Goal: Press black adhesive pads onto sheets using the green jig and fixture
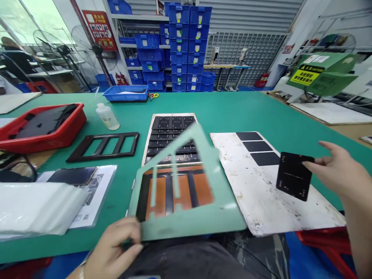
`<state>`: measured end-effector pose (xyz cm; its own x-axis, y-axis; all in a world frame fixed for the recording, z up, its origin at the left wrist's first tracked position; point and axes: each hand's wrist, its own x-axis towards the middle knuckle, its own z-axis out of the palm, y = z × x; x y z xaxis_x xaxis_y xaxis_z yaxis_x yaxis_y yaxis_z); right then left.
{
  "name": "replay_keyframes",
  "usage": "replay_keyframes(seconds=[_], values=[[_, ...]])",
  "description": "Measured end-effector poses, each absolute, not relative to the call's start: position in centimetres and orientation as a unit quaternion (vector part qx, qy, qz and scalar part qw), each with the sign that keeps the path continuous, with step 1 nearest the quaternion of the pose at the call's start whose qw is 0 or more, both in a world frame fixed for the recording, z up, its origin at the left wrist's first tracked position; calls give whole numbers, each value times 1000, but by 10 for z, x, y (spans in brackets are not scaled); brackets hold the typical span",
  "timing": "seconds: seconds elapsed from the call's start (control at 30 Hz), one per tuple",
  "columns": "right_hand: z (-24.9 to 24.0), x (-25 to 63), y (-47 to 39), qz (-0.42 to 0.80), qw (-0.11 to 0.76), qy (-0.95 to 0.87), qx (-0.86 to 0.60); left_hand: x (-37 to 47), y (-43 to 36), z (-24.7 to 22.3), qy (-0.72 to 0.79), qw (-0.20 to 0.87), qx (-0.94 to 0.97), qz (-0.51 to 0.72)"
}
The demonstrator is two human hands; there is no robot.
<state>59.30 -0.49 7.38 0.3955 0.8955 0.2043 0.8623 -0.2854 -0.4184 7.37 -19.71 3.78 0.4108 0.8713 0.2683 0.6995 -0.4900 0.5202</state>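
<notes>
At the right, my right hand (338,168) pinches a thin black rectangular panel (295,176) with small slots by one edge, holding it above a white board (247,186). My left hand (119,244) is closed at the lower left corner of a pale green hinged frame (188,224). This frame is tilted and partly blurred over an orange base (186,186) with a black slotted piece (168,190) on it. Three plain black panels (255,146) lie in a column on the white board. Behind the frame, several black slotted panels (171,135) overlap in rows on another board.
To the left stand a black window frame piece (109,146), a squeeze bottle (107,116), a red bin of black pieces (43,128) and white foam (37,209). A blue tray (126,94) and yellow-handled scissors (153,96) lie at the back; a green machine (322,73) is at right.
</notes>
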Motion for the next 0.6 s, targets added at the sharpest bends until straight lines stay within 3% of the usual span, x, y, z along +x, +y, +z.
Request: replay_keyframes(seconds=[0.1,0.2,0.33,0.6], values=[[81,548,-16,210,408,-571,-680,113,-170,24,422,205,858,209],[75,488,-21,363,480,-580,-549,153,-149,7,393,157,902,89],[49,427,-20,480,436,-601,-467,180,-143,-9,399,89,913,-12],[6,385,-12,566,366,-589,-446,182,-144,-8,403,84,911,-25]])
